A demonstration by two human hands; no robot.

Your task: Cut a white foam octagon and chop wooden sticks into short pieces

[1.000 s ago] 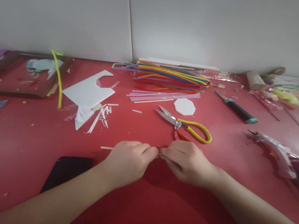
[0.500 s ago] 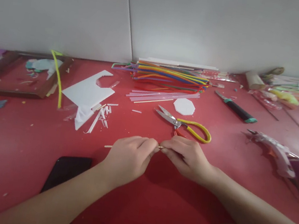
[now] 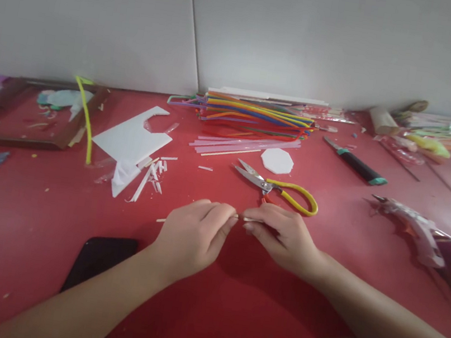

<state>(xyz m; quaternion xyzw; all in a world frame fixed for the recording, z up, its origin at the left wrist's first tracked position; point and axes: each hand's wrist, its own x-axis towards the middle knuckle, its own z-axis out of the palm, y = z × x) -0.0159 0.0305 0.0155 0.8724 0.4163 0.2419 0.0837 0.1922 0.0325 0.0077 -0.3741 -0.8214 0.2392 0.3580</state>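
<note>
My left hand (image 3: 194, 235) is closed on a thin wooden stick (image 3: 160, 220), whose end juts out to the left behind the knuckles. Between thumb and fingers, my right hand (image 3: 285, 239) pinches a short pale length of stick (image 3: 252, 220). The two hands face each other, and a small gap shows between the stick ends at the fingertips. Just beyond the right hand lie scissors (image 3: 265, 186) with yellow and red handles, blades pointing left. A white octagonal piece (image 3: 277, 161) rests behind them.
Cut white sheet (image 3: 131, 135) and white scraps (image 3: 154, 175) lie left. Colourful pipe cleaners (image 3: 259, 115) and pink glue sticks (image 3: 237, 147) are at the back. Right are a dark-handled cutter (image 3: 359, 163) and a glue gun (image 3: 416, 226). A black phone-like slab (image 3: 104, 258) sits by my left forearm.
The stick spanned both hands before; now it appears snapped, with a gap between its ends. The hands have barely shifted, and the right fingers have tilted slightly.
</note>
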